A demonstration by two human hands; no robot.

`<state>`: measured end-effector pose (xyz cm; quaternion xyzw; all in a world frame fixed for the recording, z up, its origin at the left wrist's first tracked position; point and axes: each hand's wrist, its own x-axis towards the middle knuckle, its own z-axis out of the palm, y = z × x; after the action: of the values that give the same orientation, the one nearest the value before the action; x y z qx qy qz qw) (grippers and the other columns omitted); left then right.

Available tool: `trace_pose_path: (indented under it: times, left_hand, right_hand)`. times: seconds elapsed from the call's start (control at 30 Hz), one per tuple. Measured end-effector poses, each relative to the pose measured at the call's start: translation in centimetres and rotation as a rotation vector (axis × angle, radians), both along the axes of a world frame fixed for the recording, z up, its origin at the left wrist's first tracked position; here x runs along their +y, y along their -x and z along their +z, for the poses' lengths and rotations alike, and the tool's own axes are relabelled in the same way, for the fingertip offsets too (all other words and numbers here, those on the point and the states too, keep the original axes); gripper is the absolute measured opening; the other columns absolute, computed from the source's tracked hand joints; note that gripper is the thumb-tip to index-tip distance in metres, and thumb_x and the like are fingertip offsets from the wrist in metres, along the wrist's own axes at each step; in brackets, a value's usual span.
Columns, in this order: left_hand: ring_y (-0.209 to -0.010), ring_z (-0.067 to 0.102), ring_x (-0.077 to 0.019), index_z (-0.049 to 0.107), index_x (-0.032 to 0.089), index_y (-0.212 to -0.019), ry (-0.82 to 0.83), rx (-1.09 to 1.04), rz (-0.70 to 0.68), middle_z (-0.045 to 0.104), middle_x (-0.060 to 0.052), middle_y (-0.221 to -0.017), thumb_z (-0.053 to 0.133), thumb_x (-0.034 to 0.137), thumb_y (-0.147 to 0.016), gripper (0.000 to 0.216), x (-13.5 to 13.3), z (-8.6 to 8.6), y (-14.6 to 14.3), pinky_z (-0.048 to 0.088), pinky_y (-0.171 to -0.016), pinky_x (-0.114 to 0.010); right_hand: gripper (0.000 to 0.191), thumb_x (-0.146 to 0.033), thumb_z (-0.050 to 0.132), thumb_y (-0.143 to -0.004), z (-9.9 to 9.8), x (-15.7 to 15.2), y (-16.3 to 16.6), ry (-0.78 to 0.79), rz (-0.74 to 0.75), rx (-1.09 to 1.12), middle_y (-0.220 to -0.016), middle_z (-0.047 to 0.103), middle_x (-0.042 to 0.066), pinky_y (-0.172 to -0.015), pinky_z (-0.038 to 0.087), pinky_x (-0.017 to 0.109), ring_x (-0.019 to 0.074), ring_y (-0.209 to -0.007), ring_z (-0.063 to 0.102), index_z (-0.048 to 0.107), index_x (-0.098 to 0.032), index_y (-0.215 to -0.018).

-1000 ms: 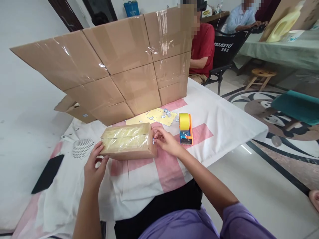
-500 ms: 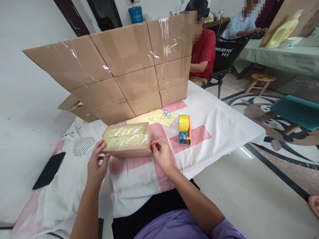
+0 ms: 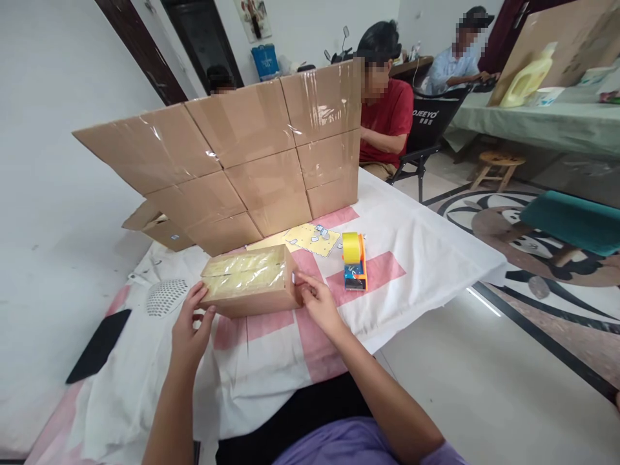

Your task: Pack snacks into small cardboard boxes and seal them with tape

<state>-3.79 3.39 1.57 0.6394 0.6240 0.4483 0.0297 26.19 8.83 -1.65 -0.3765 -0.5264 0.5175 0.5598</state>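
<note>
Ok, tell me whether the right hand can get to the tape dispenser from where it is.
Probably yes. The right hand rests at the right end of the cardboard box, and the tape dispenser stands beyond it to the right on the cloth, with only bare cloth between them.

text: "OJEEYO" | on: black chair back (image 3: 429, 116) | other print: illegible

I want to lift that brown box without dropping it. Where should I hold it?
Probably by its two short ends, one hand coming in from each side, because the cardboard box lies flat and long. The left hand and right hand touch it at those ends now.
</note>
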Motion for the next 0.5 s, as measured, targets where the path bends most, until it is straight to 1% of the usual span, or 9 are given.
trace_pose_path:
  times: [0.07,0.13,0.23,0.33,0.4,0.5]
  left_hand:
    - [-0.133,0.057,-0.0285,0.058,0.025,-0.135,0.003,-0.004,-0.01,0.047,-0.012,-0.158,0.063,0.039,-0.093,0.045,0.2,0.0,0.1,0.055,-0.077,-0.029]
    - [-0.135,0.055,-0.0287,0.058,0.025,-0.134,0.0,-0.008,-0.005,0.048,-0.012,-0.157,0.063,0.039,-0.092,0.044,0.3,0.0,0.2,0.055,-0.078,-0.03]
    - [-0.136,0.054,-0.028,0.058,0.025,-0.134,-0.01,-0.016,0.021,0.049,-0.011,-0.157,0.063,0.038,-0.093,0.043,0.4,0.0,0.2,0.055,-0.078,-0.029]
    - [-0.135,0.055,-0.0276,0.059,0.026,-0.134,-0.007,-0.023,0.044,0.049,-0.011,-0.157,0.063,0.039,-0.093,0.043,0.4,0.2,0.1,0.055,-0.077,-0.028]
    - [-0.135,0.055,-0.0284,0.058,0.026,-0.134,-0.001,-0.021,0.054,0.048,-0.011,-0.157,0.062,0.04,-0.093,0.044,0.3,0.2,0.0,0.056,-0.077,-0.029]
    - [-0.138,0.052,-0.0311,0.058,0.025,-0.134,0.001,-0.021,0.046,0.045,-0.013,-0.16,0.062,0.042,-0.092,0.045,0.4,0.0,0.2,0.058,-0.081,-0.032]
  right_hand:
    - [0.046,-0.016,0.049,-0.085,-0.1,0.3,0.4,-0.023,-0.002,-0.032,-0.114,0.066,0.008,-0.091,0.054,0.035,0.0198,-0.099,0.064,0.071,-0.022,-0.125]
    - [0.055,-0.011,0.052,-0.078,-0.2,0.7,0.9,-0.028,0.032,-0.084,-0.116,0.062,0.009,-0.089,0.055,0.035,0.0201,-0.099,0.063,0.07,-0.023,-0.128]
    - [0.073,-0.009,0.057,-0.071,-0.3,0.9,1.4,0.014,0.115,-0.136,-0.12,0.057,0.01,-0.08,0.056,0.034,0.0203,-0.095,0.062,0.06,-0.024,-0.143]
    - [0.083,-0.01,0.059,-0.069,-0.4,0.6,1.5,0.053,0.128,-0.108,-0.128,0.054,0.011,-0.081,0.057,0.035,0.0209,-0.096,0.062,0.051,-0.025,-0.15]
    - [0.08,-0.01,0.058,-0.069,-0.4,0.2,1.4,0.057,0.119,-0.051,-0.131,0.055,0.011,-0.085,0.057,0.037,0.0228,-0.102,0.063,0.053,-0.025,-0.147]
    - [0.069,-0.01,0.056,-0.068,-0.2,-0.4,1.1,0.016,0.096,-0.032,-0.131,0.056,0.011,-0.087,0.057,0.038,0.0258,-0.11,0.063,0.063,-0.024,-0.135]
